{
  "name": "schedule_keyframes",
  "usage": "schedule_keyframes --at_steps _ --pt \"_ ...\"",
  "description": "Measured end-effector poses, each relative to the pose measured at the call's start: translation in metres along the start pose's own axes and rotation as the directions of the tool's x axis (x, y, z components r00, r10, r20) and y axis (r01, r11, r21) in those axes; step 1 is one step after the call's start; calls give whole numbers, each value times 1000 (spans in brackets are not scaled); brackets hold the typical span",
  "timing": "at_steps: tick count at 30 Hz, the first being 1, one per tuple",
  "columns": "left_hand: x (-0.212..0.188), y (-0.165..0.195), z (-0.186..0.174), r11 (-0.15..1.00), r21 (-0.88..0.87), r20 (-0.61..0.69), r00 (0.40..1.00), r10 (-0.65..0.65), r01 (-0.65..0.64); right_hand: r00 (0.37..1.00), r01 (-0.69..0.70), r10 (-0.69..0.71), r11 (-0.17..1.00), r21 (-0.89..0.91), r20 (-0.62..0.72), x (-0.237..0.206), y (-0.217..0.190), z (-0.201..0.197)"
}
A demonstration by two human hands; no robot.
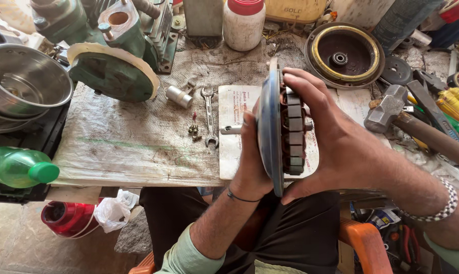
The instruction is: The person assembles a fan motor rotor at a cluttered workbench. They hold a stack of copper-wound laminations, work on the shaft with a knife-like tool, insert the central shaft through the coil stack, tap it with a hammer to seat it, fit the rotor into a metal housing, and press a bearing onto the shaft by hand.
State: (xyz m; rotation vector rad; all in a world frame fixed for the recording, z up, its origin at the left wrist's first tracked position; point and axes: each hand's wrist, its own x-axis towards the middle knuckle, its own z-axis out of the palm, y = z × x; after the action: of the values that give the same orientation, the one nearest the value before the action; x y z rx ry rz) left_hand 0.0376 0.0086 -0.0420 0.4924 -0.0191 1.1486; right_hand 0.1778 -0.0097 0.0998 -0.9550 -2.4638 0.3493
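The wide desk [138,152] is covered with a dirty woven sack cloth, and many things lie on it. At the back left stands a big green metal machine part with a pale round gasket [112,66]. Left of it sits a shiny steel bowl [24,81]. At the back right lies a dark round metal cover with a yellow ring inside [344,55]. In the middle, above the desk's front edge, the person holds up a round blue metal disc with a ring of dark metal blocks on it [285,133], turned on its edge so we see it from the side. Both hands are clamped on this disc: the left hand [252,162] grips it from the left and below, and the right hand [331,137] wraps over the blocks from the right, with the fingers spread wide. Under the disc lies a white printed paper sheet [237,116]. A white plastic jar with a red lid [243,23] stands at the back. A heavy grey hammer [392,109] lies to the right. A green plastic bottle [19,166] lies at the far left. A silver spanner [209,115] lies just left of the paper, and a few small brass screws [194,129] sit beside it.
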Motion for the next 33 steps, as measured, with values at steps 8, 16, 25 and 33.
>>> schedule_keyframes --at_steps 8,16,25,33 --pt "0 7 18 995 77 53 997 58 -62 993 8 -4 999 35 -115 -6 7 4" --pt "-1 20 29 976 173 82 990 118 -131 983 32 -50 994 -104 -178 -8 4 8" --pt "6 43 9 920 345 146 979 143 -186 927 -3 -33 995 -96 -374 -36 31 30" --pt "8 -29 9 926 92 92 929 358 -366 760 164 588 236 958 -275 -51 48 51"
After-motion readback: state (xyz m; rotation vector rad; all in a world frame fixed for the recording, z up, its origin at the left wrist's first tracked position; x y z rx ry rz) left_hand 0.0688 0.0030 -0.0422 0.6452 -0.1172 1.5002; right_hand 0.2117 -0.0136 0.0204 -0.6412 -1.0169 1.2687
